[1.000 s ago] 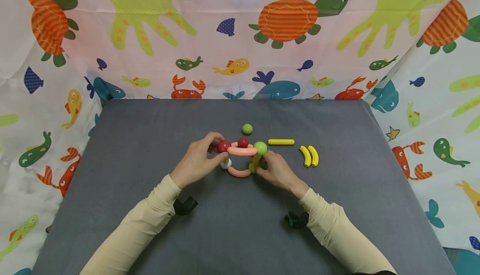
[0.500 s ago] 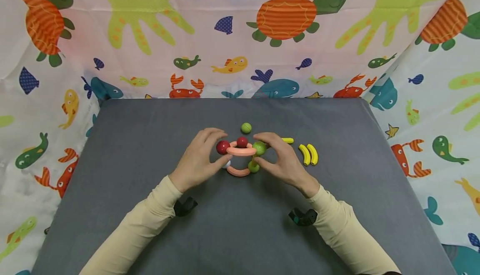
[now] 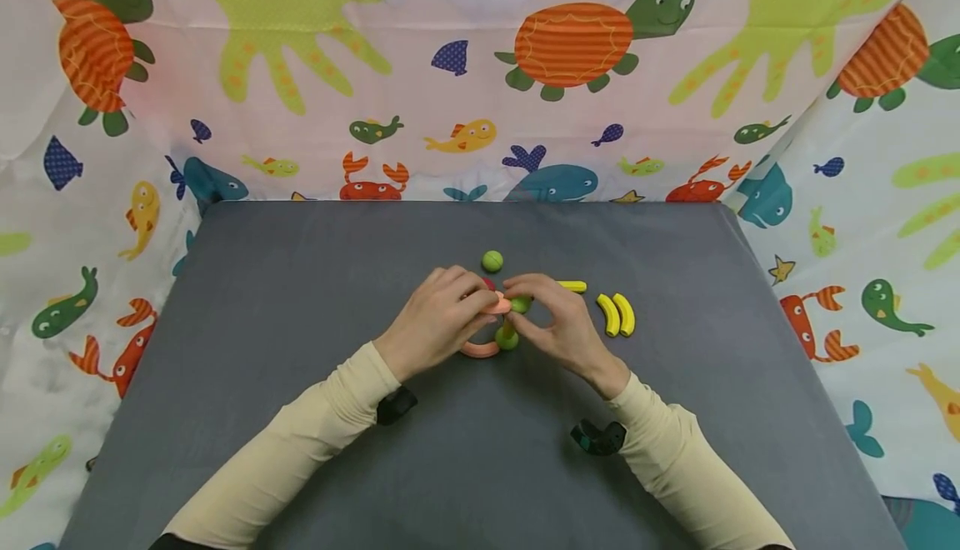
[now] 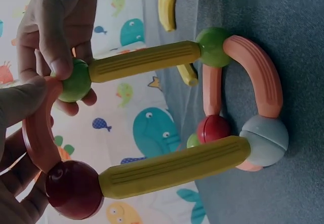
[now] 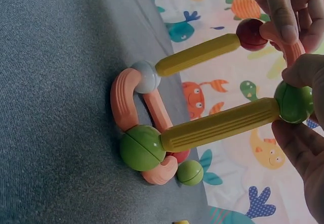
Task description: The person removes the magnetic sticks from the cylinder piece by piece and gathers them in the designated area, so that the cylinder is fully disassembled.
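A small frame of balls and sticks stands on the grey table. Its two yellow straight sticks (image 4: 177, 166) rise from a lower ring that has a white ball (image 4: 266, 140), a green ball (image 5: 143, 148) and pink curved sticks (image 5: 124, 100). At the top, my left hand (image 3: 442, 317) pinches a pink curved stick (image 4: 40, 135) between a dark red ball (image 4: 74, 189) and an upper green ball (image 5: 294, 101). My right hand (image 3: 562, 325) grips that upper green ball with thumb and fingers. In the head view my left hand covers much of the frame's left side.
Behind the frame lies a loose green ball (image 3: 492, 262). To the right are a yellow straight stick (image 3: 573, 287), partly behind my right hand, and two yellow curved sticks (image 3: 608, 315). A sea-animal curtain (image 3: 420, 75) hangs around the grey table (image 3: 480, 467).
My left hand has moved right, from the red ball side onto the upper pink curved stick. My right hand first rose to the upper green ball, then stayed there.
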Tool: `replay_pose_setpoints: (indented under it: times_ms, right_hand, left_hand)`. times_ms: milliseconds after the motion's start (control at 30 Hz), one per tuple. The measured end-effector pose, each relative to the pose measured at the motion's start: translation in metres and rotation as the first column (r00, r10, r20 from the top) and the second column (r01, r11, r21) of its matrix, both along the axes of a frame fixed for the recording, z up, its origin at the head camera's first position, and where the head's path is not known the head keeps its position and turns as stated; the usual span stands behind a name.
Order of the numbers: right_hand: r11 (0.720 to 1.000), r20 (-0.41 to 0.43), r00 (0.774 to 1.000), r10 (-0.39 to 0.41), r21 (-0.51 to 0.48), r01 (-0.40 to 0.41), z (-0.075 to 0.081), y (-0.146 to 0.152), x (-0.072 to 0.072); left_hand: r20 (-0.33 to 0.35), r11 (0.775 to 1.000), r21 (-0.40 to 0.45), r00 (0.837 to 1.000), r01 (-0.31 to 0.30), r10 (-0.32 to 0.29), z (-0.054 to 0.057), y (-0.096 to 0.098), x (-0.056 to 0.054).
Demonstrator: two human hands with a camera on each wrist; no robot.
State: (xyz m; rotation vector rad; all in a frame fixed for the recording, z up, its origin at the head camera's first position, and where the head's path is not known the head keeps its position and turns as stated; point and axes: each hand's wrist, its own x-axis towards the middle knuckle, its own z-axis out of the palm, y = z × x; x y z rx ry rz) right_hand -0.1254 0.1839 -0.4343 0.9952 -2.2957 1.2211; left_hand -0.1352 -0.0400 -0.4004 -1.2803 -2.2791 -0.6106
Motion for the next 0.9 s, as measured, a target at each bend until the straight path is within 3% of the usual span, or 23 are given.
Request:
replay_pose_setpoints:
  times_ms: [300,533,700,900]
  right_hand:
    - [1.0,-0.028,1.0,-0.013,-0.009,0.013,-0.0001,-0.0028,0.0]
    - [0.999,-0.035,0.999,-0.042,-0.002,0.042,-0.0006,0.0002,-0.001]
    - [0.999,-0.03,0.998,-0.048,0.008,0.048,-0.0014,0.0021,-0.0009]
    - [0.999,-0.019,0.999,-0.05,0.018,0.05,-0.0017,0.0017,0.0002]
  left_hand:
    - [-0.009,1.0,0.008,1.0,0.004,-0.004,0.0019,0.001,0.0002]
    - [-0.036,0.999,-0.04,0.999,-0.015,0.013,0.0003,0.0004,0.0009]
    - [-0.157,0.988,-0.148,0.988,-0.031,0.007,-0.001,0.0028,-0.0009]
    - [-0.334,0.942,-0.319,0.943,-0.101,-0.012,-0.0067,0.0024,-0.0012]
